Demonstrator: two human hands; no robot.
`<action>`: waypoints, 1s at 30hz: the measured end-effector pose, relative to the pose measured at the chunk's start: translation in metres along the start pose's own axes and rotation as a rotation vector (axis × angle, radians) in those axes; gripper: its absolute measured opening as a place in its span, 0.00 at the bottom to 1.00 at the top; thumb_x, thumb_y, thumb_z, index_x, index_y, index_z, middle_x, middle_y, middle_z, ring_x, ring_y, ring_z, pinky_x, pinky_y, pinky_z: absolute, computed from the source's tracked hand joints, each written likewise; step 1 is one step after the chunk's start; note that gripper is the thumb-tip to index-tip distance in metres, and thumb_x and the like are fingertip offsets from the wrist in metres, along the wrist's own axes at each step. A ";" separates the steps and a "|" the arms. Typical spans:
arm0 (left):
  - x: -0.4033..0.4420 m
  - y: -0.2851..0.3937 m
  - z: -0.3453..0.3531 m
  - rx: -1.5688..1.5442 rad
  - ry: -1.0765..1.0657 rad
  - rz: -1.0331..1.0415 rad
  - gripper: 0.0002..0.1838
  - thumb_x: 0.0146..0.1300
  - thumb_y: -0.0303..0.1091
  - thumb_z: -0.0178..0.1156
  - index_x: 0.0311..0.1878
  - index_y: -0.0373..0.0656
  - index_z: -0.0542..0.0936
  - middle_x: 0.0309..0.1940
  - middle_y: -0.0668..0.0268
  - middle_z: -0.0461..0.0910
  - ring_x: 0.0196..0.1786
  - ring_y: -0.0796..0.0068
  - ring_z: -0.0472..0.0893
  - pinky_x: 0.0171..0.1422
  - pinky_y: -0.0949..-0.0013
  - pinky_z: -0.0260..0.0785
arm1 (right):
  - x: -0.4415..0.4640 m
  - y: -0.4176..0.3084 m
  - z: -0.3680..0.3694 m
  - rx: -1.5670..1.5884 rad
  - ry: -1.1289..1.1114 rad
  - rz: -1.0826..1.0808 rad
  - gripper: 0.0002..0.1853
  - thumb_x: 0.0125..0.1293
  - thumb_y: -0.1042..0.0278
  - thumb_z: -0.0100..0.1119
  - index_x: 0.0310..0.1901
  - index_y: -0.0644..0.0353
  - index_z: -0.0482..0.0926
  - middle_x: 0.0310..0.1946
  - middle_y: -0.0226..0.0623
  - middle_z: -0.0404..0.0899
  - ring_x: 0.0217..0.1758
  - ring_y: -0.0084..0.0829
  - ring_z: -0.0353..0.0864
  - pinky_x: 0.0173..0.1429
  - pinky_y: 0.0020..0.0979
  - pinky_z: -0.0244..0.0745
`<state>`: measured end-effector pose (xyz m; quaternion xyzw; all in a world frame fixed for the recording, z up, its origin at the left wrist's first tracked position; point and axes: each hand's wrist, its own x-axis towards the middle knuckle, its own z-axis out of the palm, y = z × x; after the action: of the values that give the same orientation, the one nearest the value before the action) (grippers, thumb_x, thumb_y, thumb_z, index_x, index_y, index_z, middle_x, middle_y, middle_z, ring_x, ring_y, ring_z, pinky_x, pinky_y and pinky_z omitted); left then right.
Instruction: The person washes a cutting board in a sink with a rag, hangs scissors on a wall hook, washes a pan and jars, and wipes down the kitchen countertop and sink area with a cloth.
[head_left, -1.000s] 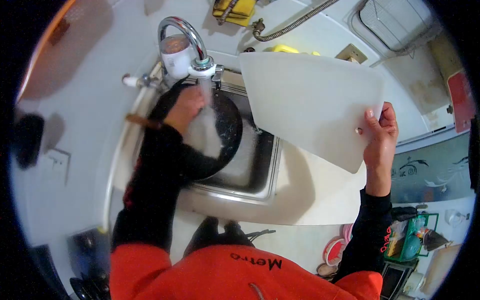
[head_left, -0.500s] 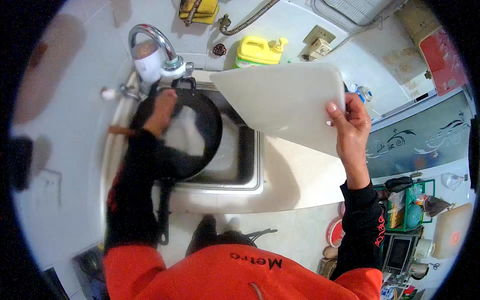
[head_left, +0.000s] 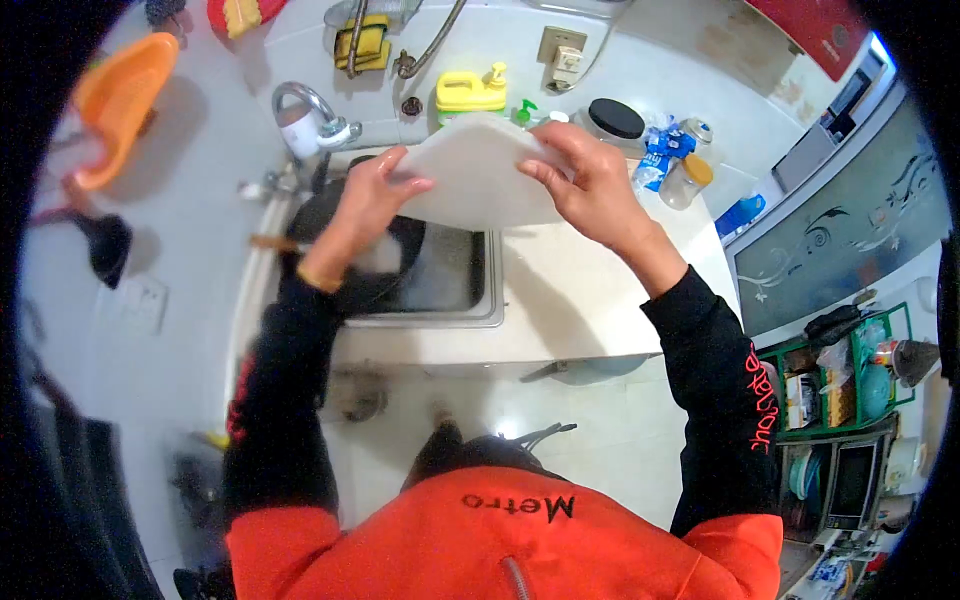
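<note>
A thin white cutting board (head_left: 482,168) is held up above the front of the sink and counter, tilted. My left hand (head_left: 368,200) grips its left edge, with the thumb on the near side. On the right edge, my right hand (head_left: 592,182) is closed with thumb and fingers pinching the board. Beneath my left hand and forearm, a dark frying pan (head_left: 400,255) rests in the metal sink (head_left: 470,318), partly hidden. The chrome faucet (head_left: 325,118) stands behind the pan.
Behind the board are a yellow detergent jug (head_left: 470,93) and a green pump top (head_left: 524,112). A black-lidded container (head_left: 615,120), a blue packet (head_left: 664,155) and a yellow-lidded jar (head_left: 687,180) stand at the back right. An orange basin (head_left: 125,105) hangs at left.
My left hand has left the pan and taken hold of the board's left edge. The board has moved left with my right hand, and the view has shifted.
</note>
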<state>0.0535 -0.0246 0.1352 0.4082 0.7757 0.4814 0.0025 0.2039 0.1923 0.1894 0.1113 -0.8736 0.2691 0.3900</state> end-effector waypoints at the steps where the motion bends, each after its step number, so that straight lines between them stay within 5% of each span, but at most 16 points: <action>1: -0.002 0.004 -0.001 0.086 0.037 -0.003 0.17 0.55 0.33 0.66 0.45 0.36 0.76 0.32 0.66 0.79 0.37 0.80 0.74 0.46 0.73 0.68 | -0.003 0.001 -0.007 0.016 -0.031 -0.027 0.15 0.55 0.65 0.65 0.45 0.56 0.77 0.34 0.43 0.79 0.30 0.40 0.78 0.35 0.36 0.73; 3: -0.007 0.019 -0.005 0.158 0.081 -0.022 0.13 0.55 0.33 0.66 0.37 0.35 0.74 0.29 0.67 0.77 0.34 0.81 0.72 0.41 0.72 0.67 | -0.014 0.003 -0.026 -0.004 -0.159 0.082 0.20 0.55 0.62 0.65 0.51 0.47 0.77 0.36 0.42 0.81 0.34 0.42 0.81 0.38 0.39 0.74; 6: -0.010 0.040 -0.010 0.221 0.073 0.022 0.13 0.54 0.32 0.67 0.35 0.35 0.73 0.27 0.66 0.75 0.32 0.80 0.71 0.40 0.72 0.66 | -0.030 0.009 -0.051 -0.097 -0.269 0.236 0.19 0.55 0.61 0.64 0.50 0.49 0.78 0.33 0.42 0.82 0.35 0.43 0.81 0.38 0.39 0.74; 18: -0.007 0.090 0.003 0.218 -0.078 0.258 0.13 0.53 0.32 0.66 0.34 0.35 0.72 0.27 0.57 0.77 0.32 0.71 0.76 0.39 0.67 0.68 | -0.077 0.007 -0.056 0.105 -0.232 0.364 0.15 0.55 0.64 0.64 0.45 0.55 0.80 0.31 0.47 0.81 0.34 0.44 0.81 0.40 0.37 0.74; 22: -0.003 0.092 -0.006 0.251 -0.066 0.329 0.14 0.53 0.32 0.66 0.37 0.36 0.74 0.28 0.56 0.78 0.31 0.69 0.77 0.39 0.66 0.68 | -0.076 -0.009 -0.049 0.188 -0.136 0.433 0.15 0.56 0.67 0.64 0.45 0.61 0.79 0.30 0.47 0.81 0.31 0.34 0.80 0.39 0.33 0.73; 25: 0.003 0.093 -0.017 0.281 -0.096 0.217 0.18 0.52 0.33 0.66 0.45 0.38 0.75 0.35 0.56 0.80 0.37 0.68 0.79 0.46 0.69 0.69 | -0.066 -0.029 -0.050 0.186 -0.056 0.450 0.15 0.57 0.68 0.64 0.46 0.64 0.79 0.29 0.44 0.82 0.31 0.28 0.79 0.39 0.30 0.73; 27: 0.006 0.084 -0.026 0.356 0.080 0.578 0.22 0.53 0.32 0.65 0.52 0.40 0.74 0.45 0.58 0.79 0.47 0.67 0.78 0.55 0.71 0.67 | -0.059 -0.038 -0.046 0.143 -0.048 0.444 0.15 0.57 0.69 0.64 0.46 0.65 0.79 0.29 0.43 0.82 0.32 0.25 0.79 0.39 0.28 0.73; 30: -0.008 0.063 -0.038 0.263 0.300 0.478 0.23 0.56 0.29 0.62 0.56 0.42 0.72 0.52 0.62 0.76 0.55 0.69 0.74 0.62 0.71 0.63 | -0.050 -0.044 -0.041 0.187 -0.023 0.514 0.15 0.57 0.71 0.64 0.46 0.65 0.79 0.29 0.39 0.82 0.32 0.22 0.78 0.39 0.27 0.73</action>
<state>0.0831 -0.0451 0.1994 0.5003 0.7048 0.4189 -0.2783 0.2809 0.1781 0.1922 -0.0757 -0.8490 0.4374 0.2868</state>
